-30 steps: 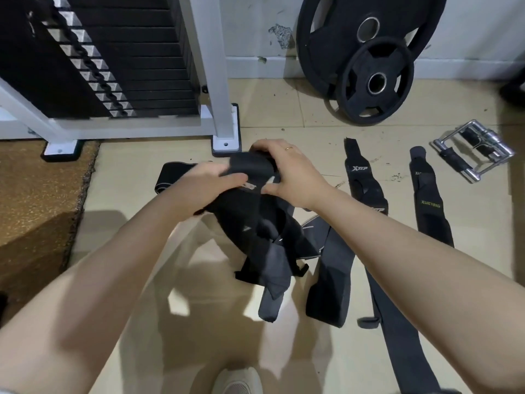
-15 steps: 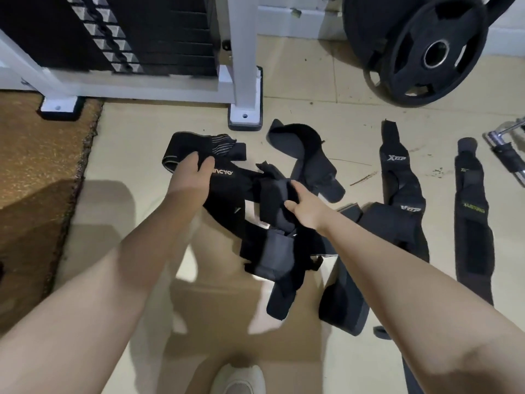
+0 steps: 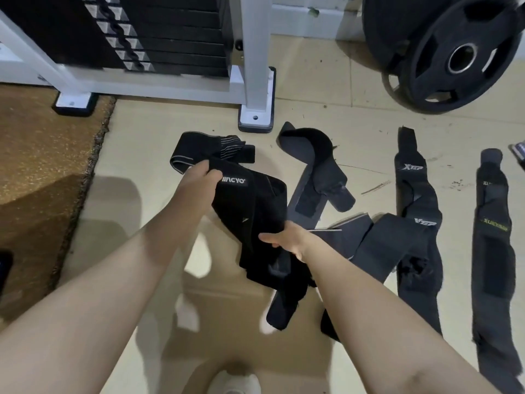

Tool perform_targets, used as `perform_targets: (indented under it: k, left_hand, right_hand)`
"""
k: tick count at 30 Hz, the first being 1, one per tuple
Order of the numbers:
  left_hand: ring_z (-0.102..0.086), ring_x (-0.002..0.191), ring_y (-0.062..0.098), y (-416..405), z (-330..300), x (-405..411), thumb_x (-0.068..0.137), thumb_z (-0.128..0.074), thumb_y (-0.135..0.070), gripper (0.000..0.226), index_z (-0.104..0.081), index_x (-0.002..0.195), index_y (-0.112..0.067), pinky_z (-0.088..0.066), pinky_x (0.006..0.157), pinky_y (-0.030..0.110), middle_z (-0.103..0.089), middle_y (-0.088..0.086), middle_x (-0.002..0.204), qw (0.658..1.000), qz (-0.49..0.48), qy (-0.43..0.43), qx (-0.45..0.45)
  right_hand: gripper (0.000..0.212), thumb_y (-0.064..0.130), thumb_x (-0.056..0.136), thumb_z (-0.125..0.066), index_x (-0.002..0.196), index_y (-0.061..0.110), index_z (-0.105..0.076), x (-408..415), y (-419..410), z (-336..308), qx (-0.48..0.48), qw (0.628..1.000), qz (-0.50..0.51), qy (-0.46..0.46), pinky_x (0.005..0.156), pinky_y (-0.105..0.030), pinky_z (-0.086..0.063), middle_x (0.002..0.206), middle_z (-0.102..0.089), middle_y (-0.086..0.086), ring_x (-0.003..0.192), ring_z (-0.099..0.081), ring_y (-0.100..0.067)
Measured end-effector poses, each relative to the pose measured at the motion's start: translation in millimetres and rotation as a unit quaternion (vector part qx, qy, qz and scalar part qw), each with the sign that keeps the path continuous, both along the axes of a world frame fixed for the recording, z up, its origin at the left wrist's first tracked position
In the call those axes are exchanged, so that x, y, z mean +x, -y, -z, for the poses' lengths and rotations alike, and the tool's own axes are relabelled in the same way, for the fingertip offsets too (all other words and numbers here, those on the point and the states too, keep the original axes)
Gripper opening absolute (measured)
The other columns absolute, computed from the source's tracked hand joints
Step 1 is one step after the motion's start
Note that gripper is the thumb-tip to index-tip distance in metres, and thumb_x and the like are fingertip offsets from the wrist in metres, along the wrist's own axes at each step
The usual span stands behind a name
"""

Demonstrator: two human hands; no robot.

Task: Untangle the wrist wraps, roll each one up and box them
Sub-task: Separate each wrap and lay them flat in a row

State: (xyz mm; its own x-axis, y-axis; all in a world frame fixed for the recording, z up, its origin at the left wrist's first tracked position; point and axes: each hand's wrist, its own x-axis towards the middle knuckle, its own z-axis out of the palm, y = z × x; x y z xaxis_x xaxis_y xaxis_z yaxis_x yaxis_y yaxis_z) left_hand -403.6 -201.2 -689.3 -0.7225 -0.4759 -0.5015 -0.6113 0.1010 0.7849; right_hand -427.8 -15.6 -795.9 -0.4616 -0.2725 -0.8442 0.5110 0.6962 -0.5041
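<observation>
Both hands (image 3: pixel 199 183) grip tangled wraps (image 3: pixel 255 223).

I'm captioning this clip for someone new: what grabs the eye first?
Two hands, left hand and right hand, grip a tangled black wrist wrap at centre. More wraps lie on the floor to the right, one marked XTEP. A weight plate leans at top right.

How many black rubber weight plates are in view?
2: a smaller black rubber weight plate at top right leans on a larger black rubber weight plate behind it, against the wall. Others may lie out of frame.
</observation>
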Motion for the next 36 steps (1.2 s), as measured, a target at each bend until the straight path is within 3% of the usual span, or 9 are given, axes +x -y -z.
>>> perform_targets:
  k: [3, 7, 10, 12, 16, 23, 26, 29, 36]
  left_hand:
    - [-0.037, 0.077, 0.017, 1, -8, 6, 0.069, -0.043, -0.023, 0.03, -0.05, 0.085, 0.002, -0.029, 0.072, 0.034, -0.043, 0.0, 0.084, 1.0, 0.009, 0.01, 0.018]
    - [-0.04, 0.068, 0.014, -1, -11, 18, 0.08, -0.044, -0.013, 0.014, -0.045, 0.079, 0.001, -0.033, 0.064, 0.022, -0.041, 0.003, 0.073, 1.0, -0.004, 0.002, 0.016]
    - [-0.05, 0.054, -0.004, -6, -14, 26, 0.091, -0.04, 0.0, 0.021, -0.054, 0.08, -0.012, -0.038, 0.051, 0.007, -0.052, -0.005, 0.069, 0.999, -0.026, -0.033, 0.019]
    - [-0.063, 0.072, 0.001, -8, -15, 28, 0.093, -0.041, -0.001, 0.022, -0.06, 0.099, -0.01, -0.049, 0.066, 0.013, -0.065, 0.001, 0.086, 0.996, -0.058, -0.06, 0.016]
    - [-0.065, 0.103, 0.021, -25, -36, 34, 0.095, -0.044, -0.007, 0.031, -0.055, 0.119, -0.022, -0.051, 0.096, 0.041, -0.067, 0.004, 0.112, 0.986, -0.128, -0.1, 0.043]
    - [-0.051, 0.122, 0.012, -110, -137, 46, 0.101, -0.039, -0.009, 0.057, -0.023, 0.148, -0.038, -0.038, 0.103, 0.021, -0.046, -0.002, 0.142, 0.965, -0.169, -0.196, -0.046]
    - [-0.056, 0.1, 0.009, -140, -193, 50, 0.097, -0.032, 0.004, 0.046, -0.061, 0.115, -0.027, -0.042, 0.078, 0.004, -0.059, -0.006, 0.118, 0.955, -0.134, -0.241, -0.107]
    - [-0.056, 0.098, 0.022, -168, -248, 56, 0.089, -0.028, 0.007, 0.054, -0.069, 0.081, -0.026, -0.05, 0.071, 0.03, -0.062, 0.002, 0.11, 0.939, -0.145, -0.262, -0.171]
    - [-0.046, 0.124, 0.023, -215, -302, 79, 0.096, -0.037, -0.009, 0.036, -0.068, 0.112, -0.013, -0.033, 0.1, 0.028, -0.057, 0.007, 0.128, 0.941, -0.113, -0.157, -0.278]
  right_hand:
    - [0.058, 0.049, 0.08, -0.068, 0.126, 0.018, -0.052, 7, 10, 7, 0.142, 0.975, -0.148, -0.086, 0.102, -0.043, -0.041, 0.124, -0.054, -0.006, 0.119, -0.05, -0.03]
    - [0.03, 0.043, 0.095, -0.049, 0.116, 0.022, -0.056, 12, 16, -2, 0.195, 0.952, -0.175, -0.159, 0.101, -0.045, -0.03, 0.124, -0.046, -0.006, 0.12, -0.041, -0.031]
    - [0.022, 0.031, 0.098, -0.042, 0.077, 0.022, -0.043, 3, 11, -10, 0.118, 0.968, -0.071, -0.21, 0.085, -0.039, -0.033, 0.083, -0.051, 0.001, 0.088, -0.051, -0.022]
    - [0.03, 0.025, 0.098, -0.042, 0.07, 0.022, -0.032, -8, 0, -29, 0.019, 0.973, 0.048, -0.226, 0.074, -0.033, -0.032, 0.069, -0.041, 0.005, 0.067, -0.041, -0.013]
    - [0.032, 0.014, 0.097, -0.037, 0.068, 0.022, -0.026, -29, -27, -87, -0.162, 0.958, 0.149, -0.182, 0.057, -0.033, -0.016, 0.067, -0.023, -0.003, 0.06, -0.021, -0.015]
    - [0.028, 0.009, 0.094, -0.036, 0.068, 0.018, -0.041, -21, -92, -215, -0.226, 0.951, 0.193, -0.09, 0.041, -0.018, -0.031, 0.061, -0.042, -0.001, 0.051, -0.04, -0.015]
    - [0.03, 0.008, 0.099, -0.036, 0.072, 0.014, -0.047, -21, -114, -282, -0.312, 0.926, 0.196, -0.085, 0.05, -0.02, -0.043, 0.06, -0.051, 0.002, 0.052, -0.05, -0.01]
    - [0.029, 0.006, 0.099, -0.032, 0.074, 0.015, -0.043, -27, -135, -337, -0.376, 0.901, 0.193, -0.099, 0.064, -0.024, -0.039, 0.07, -0.048, -0.001, 0.065, -0.047, -0.014]
    - [0.027, 0.011, 0.098, -0.032, 0.107, 0.001, -0.056, -17, -180, -412, -0.507, 0.81, 0.294, 0.01, 0.066, -0.03, -0.054, 0.093, -0.067, -0.014, 0.083, -0.065, -0.025]
